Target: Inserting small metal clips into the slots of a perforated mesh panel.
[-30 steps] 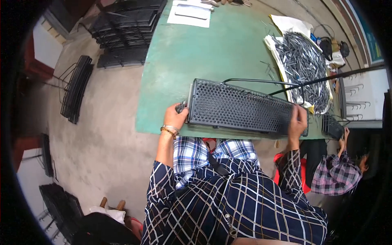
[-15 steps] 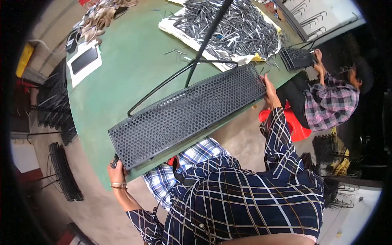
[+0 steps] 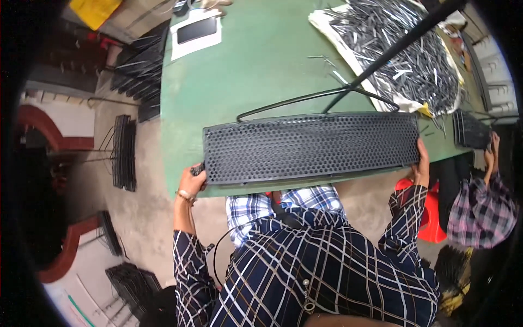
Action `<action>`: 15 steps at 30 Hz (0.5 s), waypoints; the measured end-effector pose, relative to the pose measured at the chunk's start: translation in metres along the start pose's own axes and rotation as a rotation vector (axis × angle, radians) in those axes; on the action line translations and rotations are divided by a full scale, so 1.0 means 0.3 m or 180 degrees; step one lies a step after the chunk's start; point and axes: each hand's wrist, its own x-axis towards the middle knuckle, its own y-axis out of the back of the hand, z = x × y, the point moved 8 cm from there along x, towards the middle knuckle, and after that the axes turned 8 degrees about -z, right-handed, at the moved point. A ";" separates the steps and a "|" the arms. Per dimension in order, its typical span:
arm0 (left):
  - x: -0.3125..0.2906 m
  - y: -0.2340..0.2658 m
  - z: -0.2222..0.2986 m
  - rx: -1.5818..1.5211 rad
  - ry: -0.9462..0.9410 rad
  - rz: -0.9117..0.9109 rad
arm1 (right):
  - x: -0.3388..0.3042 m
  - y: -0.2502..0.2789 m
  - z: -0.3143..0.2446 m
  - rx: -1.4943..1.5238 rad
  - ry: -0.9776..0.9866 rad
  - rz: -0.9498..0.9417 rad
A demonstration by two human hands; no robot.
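A long black perforated panel (image 3: pixel 310 150) with rows of round holes lies before me at the table's near edge. A bent black rod (image 3: pixel 289 99) joins its far side, and a straight black pole (image 3: pixel 403 49) runs up from there to the far right. My left hand (image 3: pixel 190 181) is closed at the panel's left end, with a small dark piece by the thumb that I cannot make out. At the opposite end my right hand (image 3: pixel 422 163) grips the edge, its fingers partly hidden behind the panel.
Many thin dark metal-looking strips (image 3: pixel 392 54) are heaped on a white sheet on the green table (image 3: pixel 245 60). A phone (image 3: pixel 197 30) lies at the far left. On the right, a co-worker (image 3: pixel 482 207) handles a similar black panel (image 3: pixel 472 131) beside a red stool (image 3: pixel 432 215). Black racks (image 3: pixel 124 152) stand left.
My view has swung left, so the table and heap appear farther right. The panel now looks nearly level instead of slanting up to the right. Both hands still hold its ends.
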 end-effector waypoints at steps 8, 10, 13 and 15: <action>-0.042 -0.036 0.034 -0.0128 -0.0172 -0.0339 | 0.016 -0.084 -0.038 -0.0318 -0.0011 -0.0352; -0.078 -0.003 0.025 -0.0183 -0.0202 -0.0285 | 0.038 -0.114 -0.034 -0.0363 -0.0049 -0.0283; -0.028 -0.036 0.010 -0.0308 -0.0297 -0.0436 | 0.054 -0.057 -0.035 -0.0418 -0.0022 -0.0359; -0.016 -0.067 0.038 -0.0291 -0.0373 -0.0674 | 0.054 0.004 -0.051 -0.0559 0.0064 -0.0205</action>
